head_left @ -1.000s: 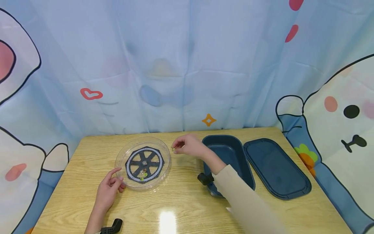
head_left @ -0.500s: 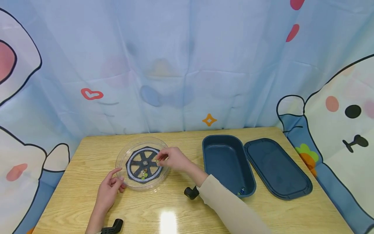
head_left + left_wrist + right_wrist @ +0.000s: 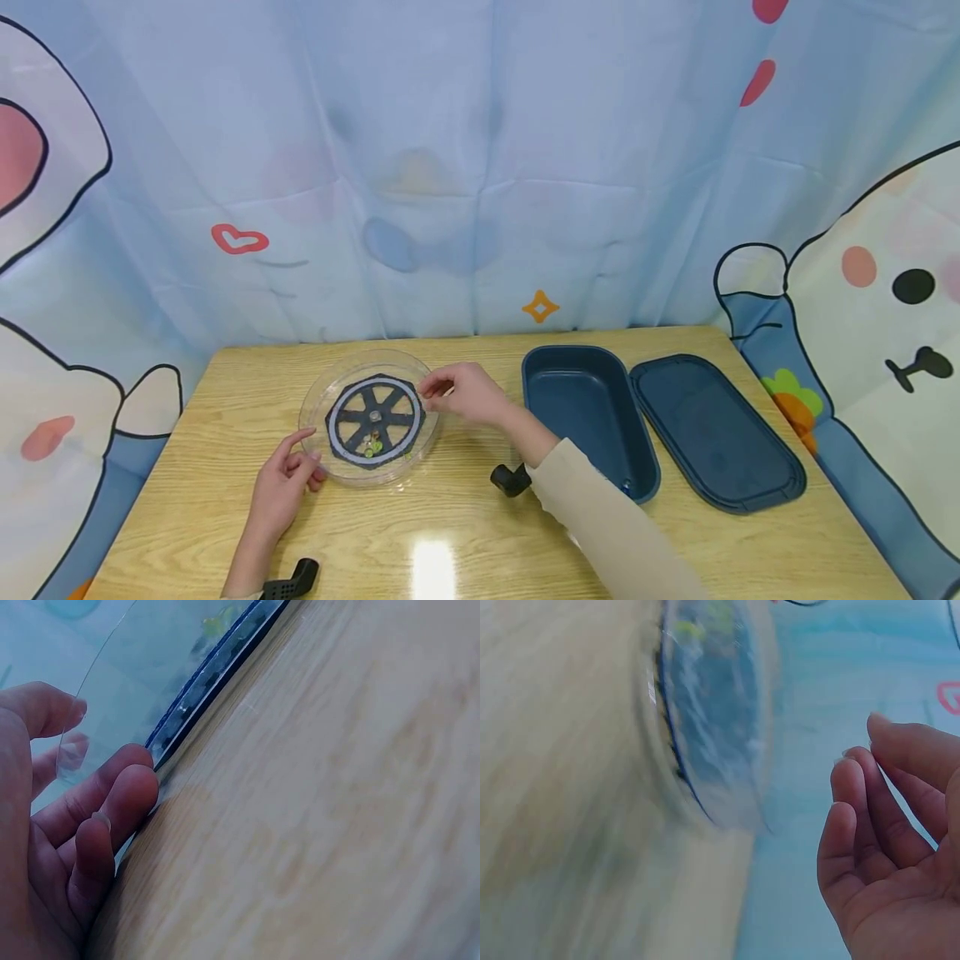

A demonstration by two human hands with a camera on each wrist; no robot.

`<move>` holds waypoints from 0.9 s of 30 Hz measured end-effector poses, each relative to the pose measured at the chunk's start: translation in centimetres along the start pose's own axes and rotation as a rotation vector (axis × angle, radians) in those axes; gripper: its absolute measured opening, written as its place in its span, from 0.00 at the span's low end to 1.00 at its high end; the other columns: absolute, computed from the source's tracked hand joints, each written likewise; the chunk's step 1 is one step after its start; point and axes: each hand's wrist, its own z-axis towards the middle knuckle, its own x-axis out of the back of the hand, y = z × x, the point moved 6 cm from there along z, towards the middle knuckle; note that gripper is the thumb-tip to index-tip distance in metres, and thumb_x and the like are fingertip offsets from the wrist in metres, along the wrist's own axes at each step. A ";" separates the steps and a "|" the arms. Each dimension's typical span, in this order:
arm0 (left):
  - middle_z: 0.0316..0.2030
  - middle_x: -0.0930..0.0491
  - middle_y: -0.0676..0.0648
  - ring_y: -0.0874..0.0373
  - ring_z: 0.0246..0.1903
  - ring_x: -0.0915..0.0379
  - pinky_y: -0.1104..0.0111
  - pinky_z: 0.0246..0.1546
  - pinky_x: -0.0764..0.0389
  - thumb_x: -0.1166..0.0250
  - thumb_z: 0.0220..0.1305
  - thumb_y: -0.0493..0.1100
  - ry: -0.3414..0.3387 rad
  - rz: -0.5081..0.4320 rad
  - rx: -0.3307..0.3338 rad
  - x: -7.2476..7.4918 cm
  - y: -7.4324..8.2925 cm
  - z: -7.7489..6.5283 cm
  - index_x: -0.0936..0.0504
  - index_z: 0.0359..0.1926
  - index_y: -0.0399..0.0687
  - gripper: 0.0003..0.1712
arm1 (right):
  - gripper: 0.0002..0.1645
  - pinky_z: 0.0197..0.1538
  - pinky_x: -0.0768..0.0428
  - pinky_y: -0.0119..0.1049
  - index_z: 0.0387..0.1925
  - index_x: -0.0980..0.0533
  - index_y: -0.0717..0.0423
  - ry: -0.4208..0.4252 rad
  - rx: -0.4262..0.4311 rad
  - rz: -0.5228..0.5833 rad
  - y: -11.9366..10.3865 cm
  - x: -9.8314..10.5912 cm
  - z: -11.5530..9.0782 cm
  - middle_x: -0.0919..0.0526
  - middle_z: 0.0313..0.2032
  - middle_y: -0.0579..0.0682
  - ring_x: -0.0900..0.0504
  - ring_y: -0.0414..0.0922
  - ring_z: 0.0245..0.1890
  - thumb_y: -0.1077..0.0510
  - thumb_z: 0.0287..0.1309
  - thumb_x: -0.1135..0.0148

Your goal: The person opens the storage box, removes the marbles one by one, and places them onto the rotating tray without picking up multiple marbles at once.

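Observation:
A clear round dish (image 3: 415, 372) stands at the table's left, with a dark spoked wheel pattern (image 3: 377, 417) on its base. Small shiny green and brownish bead-like pieces (image 3: 372, 447) lie inside toward the near side; their exact kind is too small to tell. My left hand (image 3: 279, 487) holds the dish's left side, one digit over the rim and other fingers against the outer wall (image 3: 129, 780). My right hand (image 3: 467, 392) hovers by the dish's right rim, fingers loosely bent with fingertips close together. Nothing shows between them in the right wrist view (image 3: 889, 817).
A deep dark blue box (image 3: 581, 400) stands right of the dish, with a small blue shiny piece (image 3: 627, 485) in its near end. Its flat lid (image 3: 716, 429) lies farther right. A printed curtain (image 3: 465, 167) hangs behind the wooden table (image 3: 360, 542).
My right hand came left over the dish with a small green piece, then drew back right without it. A green speck now shows near the dish's front right. The left hand stays in place.

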 end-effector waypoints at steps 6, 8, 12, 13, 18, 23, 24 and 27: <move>0.26 0.18 0.43 0.56 0.22 0.22 0.69 0.29 0.20 0.41 0.73 0.40 0.000 0.003 0.005 0.0 -0.1 0.0 0.28 0.65 0.45 0.22 | 0.11 0.41 0.20 0.37 0.47 0.17 0.54 0.059 -0.037 -0.005 1.0 3.9 -1.6 0.16 0.39 0.44 0.19 0.41 0.40 0.59 0.63 0.32; 0.26 0.18 0.44 0.56 0.22 0.22 0.69 0.28 0.20 0.41 0.73 0.40 0.001 0.004 0.003 0.0 -0.1 0.1 0.28 0.65 0.45 0.22 | 0.12 0.42 0.20 0.39 0.48 0.17 0.53 0.074 -0.055 -0.004 1.6 5.2 -2.4 0.16 0.40 0.44 0.19 0.42 0.41 0.59 0.63 0.33; 0.26 0.18 0.43 0.56 0.22 0.22 0.69 0.29 0.20 0.40 0.73 0.39 0.002 -0.009 0.006 -0.1 -0.1 0.1 0.28 0.65 0.45 0.22 | 0.11 0.43 0.20 0.40 0.47 0.17 0.51 0.086 -0.081 -0.040 2.9 7.5 -4.1 0.16 0.41 0.44 0.19 0.43 0.41 0.59 0.64 0.33; 0.26 0.18 0.43 0.56 0.22 0.22 0.68 0.29 0.20 0.40 0.73 0.39 0.001 -0.014 0.009 -0.1 -0.2 0.1 0.28 0.65 0.45 0.22 | 0.10 0.43 0.20 0.40 0.47 0.17 0.52 0.083 -0.083 -0.047 3.3 8.1 -4.6 0.16 0.41 0.45 0.19 0.43 0.41 0.59 0.64 0.33; 0.26 0.18 0.43 0.55 0.22 0.22 0.69 0.29 0.20 0.41 0.73 0.40 -0.007 -0.013 0.002 -0.1 -0.1 0.1 0.28 0.65 0.45 0.22 | 0.10 0.44 0.19 0.42 0.45 0.16 0.52 0.046 -0.106 -0.073 5.6 9.9 -6.9 0.16 0.40 0.45 0.18 0.43 0.40 0.59 0.63 0.33; 0.26 0.18 0.43 0.55 0.22 0.22 0.69 0.29 0.20 0.41 0.73 0.39 -0.004 -0.010 0.000 0.0 0.0 0.1 0.28 0.65 0.45 0.22 | 0.07 0.42 0.20 0.42 0.41 0.15 0.51 0.001 -0.132 -0.079 8.1 10.4 -8.6 0.15 0.38 0.44 0.18 0.44 0.37 0.56 0.62 0.32; 0.26 0.18 0.43 0.55 0.22 0.21 0.69 0.29 0.20 0.41 0.73 0.38 -0.003 -0.010 0.001 0.0 0.0 0.1 0.28 0.65 0.45 0.22 | 0.06 0.42 0.20 0.42 0.40 0.15 0.51 -0.017 -0.134 -0.070 8.4 10.4 -8.8 0.15 0.37 0.44 0.18 0.44 0.36 0.56 0.62 0.31; 0.26 0.18 0.43 0.55 0.22 0.21 0.68 0.29 0.20 0.41 0.73 0.38 0.000 -0.015 0.004 0.0 -0.1 0.1 0.28 0.65 0.46 0.22 | 0.07 0.41 0.19 0.41 0.39 0.15 0.55 -0.100 -0.110 -0.027 9.2 9.9 -9.3 0.15 0.37 0.46 0.17 0.45 0.35 0.57 0.61 0.31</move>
